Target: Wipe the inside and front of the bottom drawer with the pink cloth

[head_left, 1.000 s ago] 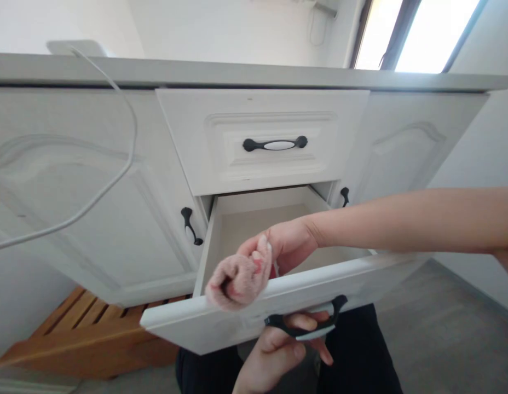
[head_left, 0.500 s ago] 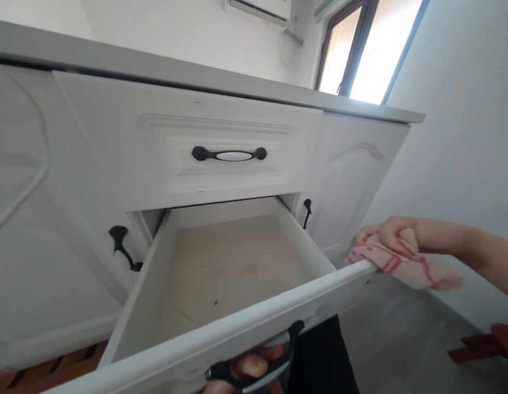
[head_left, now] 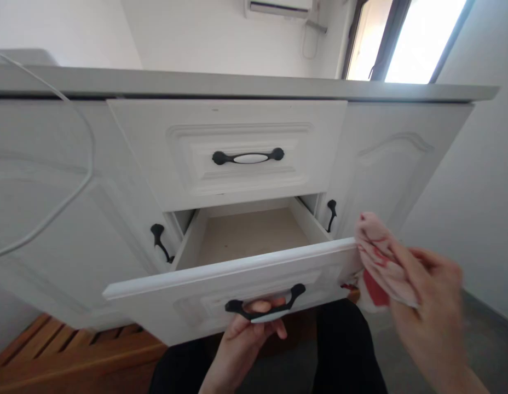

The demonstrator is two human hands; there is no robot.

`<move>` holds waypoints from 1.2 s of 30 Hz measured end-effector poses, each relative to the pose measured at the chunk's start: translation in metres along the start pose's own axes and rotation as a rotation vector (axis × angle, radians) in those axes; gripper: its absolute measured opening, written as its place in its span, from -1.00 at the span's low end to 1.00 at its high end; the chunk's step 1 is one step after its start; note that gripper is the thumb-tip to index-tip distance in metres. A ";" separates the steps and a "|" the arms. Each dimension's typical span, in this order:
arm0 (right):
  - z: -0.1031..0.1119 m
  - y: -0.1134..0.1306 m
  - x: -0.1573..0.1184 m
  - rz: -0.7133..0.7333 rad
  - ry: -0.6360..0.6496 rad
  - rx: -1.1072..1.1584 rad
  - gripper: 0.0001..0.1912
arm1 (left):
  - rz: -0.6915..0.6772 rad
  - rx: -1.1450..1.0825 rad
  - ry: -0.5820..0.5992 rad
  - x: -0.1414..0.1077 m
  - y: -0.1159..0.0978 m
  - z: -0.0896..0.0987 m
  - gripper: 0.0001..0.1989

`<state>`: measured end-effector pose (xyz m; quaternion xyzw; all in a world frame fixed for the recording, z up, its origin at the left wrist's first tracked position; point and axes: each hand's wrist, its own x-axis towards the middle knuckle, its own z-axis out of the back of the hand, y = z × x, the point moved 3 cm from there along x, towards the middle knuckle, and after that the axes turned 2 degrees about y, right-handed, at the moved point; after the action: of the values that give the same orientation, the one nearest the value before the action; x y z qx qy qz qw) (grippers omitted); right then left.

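A white drawer (head_left: 200,282) stands pulled out of the lower middle of the cabinet, its beige floor bare except for small marks. My left hand (head_left: 248,339) has its fingers hooked from below through the black drawer handle (head_left: 262,314). At the drawer front's right end, my right hand (head_left: 430,306) grips a pink and white cloth (head_left: 379,251) with red markings. The cloth is bunched and touches the right edge of the drawer front.
Above is a closed upper drawer (head_left: 254,180). Cabinet doors with black handles flank it, and a grey countertop (head_left: 221,86) runs over all. A white cable (head_left: 87,180) hangs at left. Slatted wood (head_left: 40,350) lies at lower left; a wall (head_left: 488,208) stands at right.
The drawer has slid partly inward, with my left hand still on its handle. My right hand and the cloth have shifted from the top right corner to the front panel's right edge. The view has turned.
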<state>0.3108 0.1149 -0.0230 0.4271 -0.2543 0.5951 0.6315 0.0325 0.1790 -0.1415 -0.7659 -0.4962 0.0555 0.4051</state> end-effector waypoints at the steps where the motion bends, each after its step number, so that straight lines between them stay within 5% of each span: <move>1: -0.018 0.012 0.008 0.010 -0.051 -0.008 -0.42 | -0.005 -0.009 -0.026 0.006 -0.001 0.004 -0.72; 9: -0.113 0.141 0.052 0.220 0.024 0.141 -0.55 | -0.036 0.023 -0.219 0.059 -0.011 0.016 -0.74; 13: -0.154 0.218 0.060 0.445 0.044 0.161 -0.58 | -0.066 -0.004 -0.323 0.077 -0.017 0.025 -0.73; 18: -0.196 0.285 0.070 0.598 0.035 0.195 -0.60 | -0.034 0.021 -0.338 0.089 -0.022 0.036 -0.57; 23: -0.234 0.292 0.047 0.637 0.098 0.200 -0.62 | 0.055 -0.049 -0.448 0.057 0.018 0.056 -0.49; 28: -0.265 0.266 -0.003 0.707 0.192 0.204 -0.61 | 0.272 -0.041 -0.588 -0.025 0.116 0.106 -0.55; 32: -0.271 0.252 -0.024 0.880 0.320 0.205 -0.69 | 0.553 0.066 -0.698 -0.101 0.190 0.145 -0.57; 36: -0.259 0.260 -0.012 0.911 0.340 0.219 -0.76 | 0.735 0.078 -0.676 -0.137 0.214 0.142 -0.70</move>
<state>0.0083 0.3078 -0.1028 0.2336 -0.2445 0.8949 0.2912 0.0474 0.1106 -0.4235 -0.8134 -0.2948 0.4582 0.2039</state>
